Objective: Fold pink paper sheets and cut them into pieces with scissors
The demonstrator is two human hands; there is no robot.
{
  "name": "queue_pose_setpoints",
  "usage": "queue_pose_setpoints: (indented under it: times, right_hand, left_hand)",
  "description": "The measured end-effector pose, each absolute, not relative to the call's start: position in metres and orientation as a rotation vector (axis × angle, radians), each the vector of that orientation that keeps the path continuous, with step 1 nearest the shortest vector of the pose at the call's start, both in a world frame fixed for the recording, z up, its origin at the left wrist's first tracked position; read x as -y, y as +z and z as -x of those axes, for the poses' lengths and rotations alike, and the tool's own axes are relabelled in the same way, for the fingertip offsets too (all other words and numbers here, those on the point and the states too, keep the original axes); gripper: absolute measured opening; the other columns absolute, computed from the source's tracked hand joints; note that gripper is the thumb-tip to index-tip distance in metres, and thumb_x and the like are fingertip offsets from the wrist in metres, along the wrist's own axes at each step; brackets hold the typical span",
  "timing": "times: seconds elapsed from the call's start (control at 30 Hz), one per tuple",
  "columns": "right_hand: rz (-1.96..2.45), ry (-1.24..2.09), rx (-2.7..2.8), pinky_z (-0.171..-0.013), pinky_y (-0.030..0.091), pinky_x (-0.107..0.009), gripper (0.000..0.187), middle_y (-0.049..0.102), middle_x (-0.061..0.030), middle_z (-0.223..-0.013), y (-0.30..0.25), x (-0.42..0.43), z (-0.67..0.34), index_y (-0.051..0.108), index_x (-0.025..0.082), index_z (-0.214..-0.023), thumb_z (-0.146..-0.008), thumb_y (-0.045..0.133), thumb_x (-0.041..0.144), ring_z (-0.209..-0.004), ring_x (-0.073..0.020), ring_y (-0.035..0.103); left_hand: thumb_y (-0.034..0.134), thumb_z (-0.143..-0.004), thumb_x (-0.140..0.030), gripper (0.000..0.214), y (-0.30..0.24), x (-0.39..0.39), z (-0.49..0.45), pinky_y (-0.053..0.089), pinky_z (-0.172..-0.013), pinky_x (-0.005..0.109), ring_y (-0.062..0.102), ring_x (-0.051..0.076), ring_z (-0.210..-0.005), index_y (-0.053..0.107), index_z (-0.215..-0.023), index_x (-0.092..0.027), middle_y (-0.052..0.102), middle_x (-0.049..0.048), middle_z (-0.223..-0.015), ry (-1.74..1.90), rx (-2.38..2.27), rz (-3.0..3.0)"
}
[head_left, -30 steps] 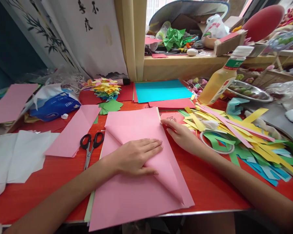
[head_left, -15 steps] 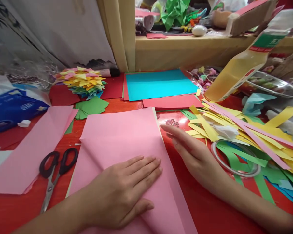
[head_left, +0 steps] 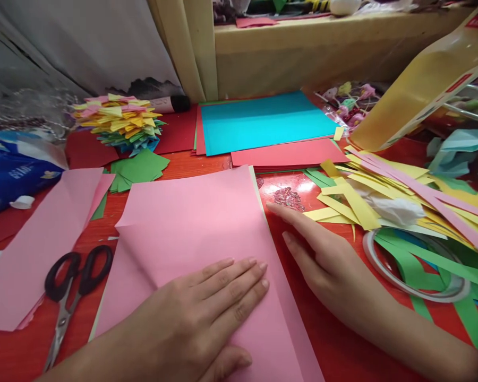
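My left hand (head_left: 207,313) lies flat on a large sheet of pink paper (head_left: 191,212), fingers stretched toward its right side. A crease runs down the sheet from its left edge to under the hand, and the paper looks folded over. Pale green paper (head_left: 253,172) shows beneath along the edges. Just right of the sheet, my right hand (head_left: 322,260) hovers or rests on its edge with the fingers extended, near the paper's right border; it holds nothing. Black-handled scissors (head_left: 69,292) lie to the left, by some folded pink paper (head_left: 35,249).
Behind are a cyan sheet (head_left: 263,122), red paper (head_left: 287,153), green pieces (head_left: 139,168) and a layered paper ornament (head_left: 121,124). On the right stand a bottle (head_left: 418,90), yellow strips (head_left: 354,201) and a tape roll (head_left: 372,260). A blue packet (head_left: 16,175) sits left.
The camera view has tilted down and come closer, so the background sits higher. Both hands keep nearly the same pose by the pink paper.
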State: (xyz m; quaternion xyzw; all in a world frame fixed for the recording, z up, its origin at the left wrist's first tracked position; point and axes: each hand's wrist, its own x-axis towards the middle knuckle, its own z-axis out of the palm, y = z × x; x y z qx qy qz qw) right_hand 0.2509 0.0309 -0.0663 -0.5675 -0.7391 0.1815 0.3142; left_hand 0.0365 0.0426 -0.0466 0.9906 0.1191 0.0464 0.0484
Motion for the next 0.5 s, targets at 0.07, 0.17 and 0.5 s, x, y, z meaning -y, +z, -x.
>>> queue_pose_setpoints:
  times: [0.07,0.17,0.5]
  right_hand:
    - [1.488,0.457,1.984,-0.099,0.040,-0.031,0.041,0.052,-0.0074,-0.126,-0.0672,-0.0302,-0.2509,0.043,0.014,-0.125,-0.085,0.035,0.011,-0.118,-0.0148,0.046]
    - [1.478,0.436,2.026,-0.099,0.040,-0.031,0.041,0.052,-0.0073,-0.126,-0.0686,-0.0297,-0.2510,0.043,0.014,-0.125,-0.085,0.034,0.010,-0.118,-0.0146,0.046]
    - [1.487,0.414,2.103,-0.100,0.039,-0.040,0.048,0.047,-0.0058,-0.131,-0.0725,-0.0283,-0.2494,0.038,0.019,-0.129,-0.083,0.032,0.008,-0.122,-0.0189,0.041]
  left_hand:
    - [0.038,-0.087,-0.036,0.054,-0.0466,-0.0431,-0.0368,0.031,-0.106,0.034,0.029,0.022,-0.130,0.037,-0.130,-0.004,0.038,0.0116,-0.137,0.136,-0.357,-3.019]
    - [0.038,-0.087,-0.037,0.055,-0.0471,-0.0429,-0.0368,0.030,-0.106,0.034,0.027,0.021,-0.131,0.035,-0.130,-0.004,0.036,0.0117,-0.138,0.120,-0.354,-3.011]
    - [0.037,-0.087,-0.040,0.059,-0.0480,-0.0443,-0.0369,0.027,-0.108,0.034,0.023,0.021,-0.132,0.030,-0.134,-0.005,0.036,0.0122,-0.138,0.121,-0.351,-2.952]
